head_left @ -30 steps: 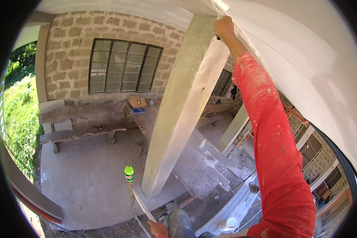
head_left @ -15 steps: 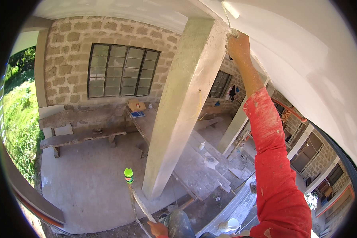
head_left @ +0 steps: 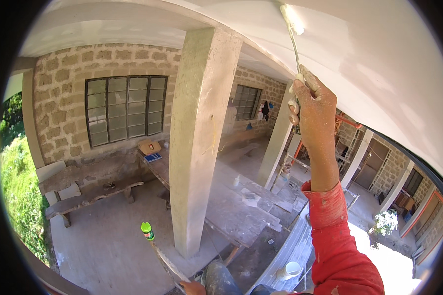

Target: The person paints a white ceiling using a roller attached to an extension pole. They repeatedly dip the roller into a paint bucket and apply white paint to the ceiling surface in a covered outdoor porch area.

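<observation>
High on the right, my right hand [head_left: 314, 93] is closed round the handle of a small paint roller [head_left: 292, 20]. Its pale, fluffy sleeve lies against the white ceiling [head_left: 369, 54], and light smears of paint mark my fingers. At the lower edge, my left hand [head_left: 193, 288] is closed on a rough wooden pole [head_left: 168, 260], though the frame cuts off part of the hand. A green plastic bottle piece [head_left: 147, 231] caps the pole's upper end.
A square concrete pillar [head_left: 197, 147] rises in front of me. Below are a long dusty table [head_left: 231, 211], a white bucket [head_left: 289, 270] on a metal-looking plank [head_left: 280, 260], and a wooden bench [head_left: 93, 199] by the block wall. More pillars [head_left: 275, 137] stand to the right.
My view has tilted up and turned right. The roller and my right hand show more fully, with the roller still against the ceiling. My left hand stays at the pole.
</observation>
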The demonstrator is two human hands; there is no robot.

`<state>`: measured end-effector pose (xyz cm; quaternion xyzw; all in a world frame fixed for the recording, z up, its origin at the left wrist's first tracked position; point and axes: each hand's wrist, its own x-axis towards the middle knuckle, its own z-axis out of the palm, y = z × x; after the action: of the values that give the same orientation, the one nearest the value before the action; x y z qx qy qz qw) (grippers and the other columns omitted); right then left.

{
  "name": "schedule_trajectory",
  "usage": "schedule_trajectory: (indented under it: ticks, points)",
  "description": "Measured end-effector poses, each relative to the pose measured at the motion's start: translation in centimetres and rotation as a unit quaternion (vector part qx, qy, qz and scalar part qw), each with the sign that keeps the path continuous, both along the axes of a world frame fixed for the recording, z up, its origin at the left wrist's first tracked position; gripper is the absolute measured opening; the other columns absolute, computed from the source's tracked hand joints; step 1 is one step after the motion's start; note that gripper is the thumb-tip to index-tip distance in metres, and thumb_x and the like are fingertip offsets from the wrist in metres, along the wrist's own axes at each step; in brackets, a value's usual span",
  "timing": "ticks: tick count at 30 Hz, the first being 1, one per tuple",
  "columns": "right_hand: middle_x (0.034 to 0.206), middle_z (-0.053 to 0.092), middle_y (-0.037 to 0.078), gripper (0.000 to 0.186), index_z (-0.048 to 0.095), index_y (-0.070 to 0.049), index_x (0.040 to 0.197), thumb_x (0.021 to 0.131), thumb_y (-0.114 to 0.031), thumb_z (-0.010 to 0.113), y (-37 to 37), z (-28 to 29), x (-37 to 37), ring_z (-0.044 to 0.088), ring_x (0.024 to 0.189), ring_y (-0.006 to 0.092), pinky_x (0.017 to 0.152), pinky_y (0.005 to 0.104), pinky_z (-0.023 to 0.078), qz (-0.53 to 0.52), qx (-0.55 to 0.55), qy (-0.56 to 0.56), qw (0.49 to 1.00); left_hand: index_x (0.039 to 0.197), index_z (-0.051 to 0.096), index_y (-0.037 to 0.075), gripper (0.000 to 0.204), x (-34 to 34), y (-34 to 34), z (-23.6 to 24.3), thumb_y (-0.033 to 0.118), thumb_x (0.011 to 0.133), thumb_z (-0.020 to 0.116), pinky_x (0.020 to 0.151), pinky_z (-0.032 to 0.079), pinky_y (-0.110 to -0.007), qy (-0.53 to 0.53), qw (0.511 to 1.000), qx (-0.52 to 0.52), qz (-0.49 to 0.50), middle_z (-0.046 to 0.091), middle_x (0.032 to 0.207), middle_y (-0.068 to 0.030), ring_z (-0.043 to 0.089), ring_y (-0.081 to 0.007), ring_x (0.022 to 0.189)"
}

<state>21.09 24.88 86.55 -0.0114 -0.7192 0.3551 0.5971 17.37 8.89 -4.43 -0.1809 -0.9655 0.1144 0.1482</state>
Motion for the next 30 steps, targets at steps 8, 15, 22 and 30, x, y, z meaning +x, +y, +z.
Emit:
schedule_trajectory:
  ticks: [8,15,22,30]
  points:
    - [0.081,0.054,-0.001,0.044,0.053,0.000,0.146,0.103,-0.008,0.055,-0.9,-2.9,7.6,0.046,0.055,0.0038,0.043,0.0202,0.037,-0.065,-0.006,0.037,0.997,0.131,0.061,0.001,0.047,0.2,0.3,3.9,0.028,0.092,0.059,0.100,0.047,-0.056,-0.223,0.743,0.608,0.170,0.065,0.129,-0.0230,0.062,-0.0416,0.117]
    - [0.070,0.051,-0.003,0.041,0.054,0.000,0.146,0.106,-0.009,0.055,0.5,-4.9,10.7,0.042,0.050,0.0025,0.043,0.0206,0.035,-0.103,0.004,0.022,0.994,0.129,0.061,0.001,0.048,1.6,0.8,8.1,0.031,0.092,0.061,0.082,0.057,-0.054,-0.178,0.840,0.468,0.209,0.072,0.110,-0.0215,0.071,-0.0403,0.098]
    - [0.079,0.053,0.000,0.044,0.052,0.000,0.147,0.105,-0.011,0.056,2.8,-4.5,11.0,0.045,0.053,0.0046,0.041,0.0205,0.037,-0.105,-0.006,0.013,0.994,0.131,0.062,0.003,0.048,2.1,0.7,7.9,0.034,0.094,0.058,0.066,0.061,-0.052,-0.160,0.864,0.415,0.237,0.075,0.096,-0.0177,0.075,-0.0370,0.082]
    - [0.071,0.052,-0.001,0.027,0.064,0.002,0.126,0.104,-0.010,0.055,5.1,-1.6,5.4,0.044,0.051,0.0047,0.042,0.0224,0.036,-0.067,0.001,-0.035,0.997,0.125,0.055,0.003,0.041,2.1,0.5,12.6,0.024,0.091,0.058,0.073,0.056,-0.056,-0.206,0.796,0.488,0.294,0.072,0.096,-0.0237,0.072,-0.0432,0.087]
